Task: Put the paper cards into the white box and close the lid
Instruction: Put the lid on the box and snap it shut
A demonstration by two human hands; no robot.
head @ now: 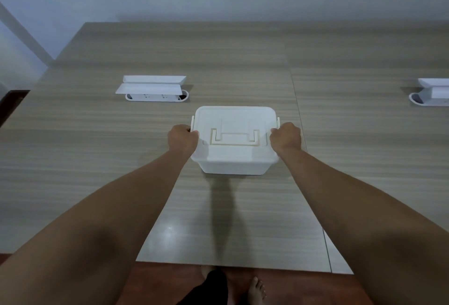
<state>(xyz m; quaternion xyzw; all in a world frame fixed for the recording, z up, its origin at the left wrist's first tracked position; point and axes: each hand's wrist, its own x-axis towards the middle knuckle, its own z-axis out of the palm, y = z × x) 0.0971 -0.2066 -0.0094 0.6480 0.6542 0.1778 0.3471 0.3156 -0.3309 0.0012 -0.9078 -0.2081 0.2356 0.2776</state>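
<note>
White box with lid on, two hands gripping its sides, left hand, right hand, wooden table

Bare arms, bare feet, one dark trouser leg

Both forearms are uncovered from the bottom edge of the view up to the wrists: no sleeves, no watch, no bracelet and no gloves show on either. The left grip and the right grip are bare hands; no rings can be made out on the parts that show, though most of the fingers are hidden. At the bottom of the view a dark, near-black trouser leg hangs between the arms. Beside it a bare foot shows its toes, with no shoe or sock, and part of another bare foot shows just above the dark cloth.
</note>
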